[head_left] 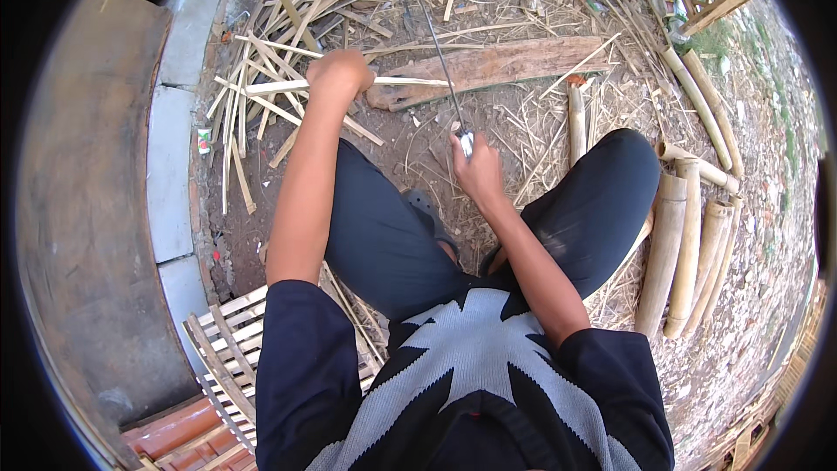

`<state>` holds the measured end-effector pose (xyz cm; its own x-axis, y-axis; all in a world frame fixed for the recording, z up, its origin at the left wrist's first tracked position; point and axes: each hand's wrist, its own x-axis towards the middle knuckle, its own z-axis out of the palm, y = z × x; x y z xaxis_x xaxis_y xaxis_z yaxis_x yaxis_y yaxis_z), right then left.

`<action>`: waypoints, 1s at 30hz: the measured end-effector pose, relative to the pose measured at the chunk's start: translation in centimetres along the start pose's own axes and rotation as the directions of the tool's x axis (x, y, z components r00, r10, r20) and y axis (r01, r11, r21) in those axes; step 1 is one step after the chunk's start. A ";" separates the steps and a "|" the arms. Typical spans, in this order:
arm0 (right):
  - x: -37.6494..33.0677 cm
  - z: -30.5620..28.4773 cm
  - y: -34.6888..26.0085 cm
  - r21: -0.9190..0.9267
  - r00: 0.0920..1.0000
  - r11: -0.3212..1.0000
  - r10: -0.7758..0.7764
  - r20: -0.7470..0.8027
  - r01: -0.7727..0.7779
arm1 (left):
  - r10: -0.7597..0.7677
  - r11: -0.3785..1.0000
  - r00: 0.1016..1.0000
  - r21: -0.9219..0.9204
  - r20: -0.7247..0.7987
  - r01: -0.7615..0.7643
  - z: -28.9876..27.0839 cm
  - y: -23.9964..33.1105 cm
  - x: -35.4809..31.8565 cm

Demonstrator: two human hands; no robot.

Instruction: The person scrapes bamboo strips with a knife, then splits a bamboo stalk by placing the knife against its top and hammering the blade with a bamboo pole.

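My left hand (341, 72) is closed round a pale split bamboo strip (277, 87), which sticks out on both sides of the fist. The strip lies level across the near edge of a worn wooden plank (514, 63) on the ground. In my right hand (479, 170) is the silvery handle of a long-bladed tool (442, 57). Its thin dark blade points away from me and crosses the strip's right end. Seen nearly edge-on, the blade could be a knife's or a saw's; I cannot tell. Whether it touches the strip is unclear.
Loose bamboo strips (248, 126) lie piled at the left. Thick bamboo poles (661, 253) rest beyond my right knee. A slatted bamboo rack (228, 340) stands by my left elbow. Grey blocks (168, 166) edge the ground, with a brown board (91, 183) beside them.
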<state>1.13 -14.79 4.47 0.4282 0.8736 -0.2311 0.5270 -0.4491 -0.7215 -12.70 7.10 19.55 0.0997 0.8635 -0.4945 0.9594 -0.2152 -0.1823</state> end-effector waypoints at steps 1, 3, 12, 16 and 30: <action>-0.1 -0.3 -0.9 0.019 0.998 0.999 -0.048 -0.027 0.048 | -0.008 1.000 1.000 -0.008 -0.006 0.008 -0.3 0.0 -0.3; 0.1 0.5 -0.4 0.037 0.994 0.994 -0.096 -0.057 0.098 | -0.024 0.999 0.999 -0.020 0.039 0.025 -0.1 -0.3 0.1; 1.2 2.7 -0.9 0.062 0.998 0.996 -0.066 -0.004 0.066 | -0.022 0.999 0.999 0.035 0.049 0.020 1.8 -0.9 2.4; 1.4 3.1 1.8 -0.032 1.000 0.999 -0.012 -0.012 0.011 | 0.009 1.000 0.998 -0.021 0.064 -0.007 1.7 -1.1 2.0; 0.2 3.0 2.2 0.292 0.995 0.956 0.055 -0.082 -0.029 | 0.312 0.949 0.881 0.083 -0.355 -0.303 0.9 -1.9 -0.6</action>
<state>0.18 -14.99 0.88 0.5157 0.8291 -0.2159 0.2768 -0.3997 -0.8739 -14.85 6.58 19.49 0.4809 0.8557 -0.1911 0.8588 -0.5037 -0.0939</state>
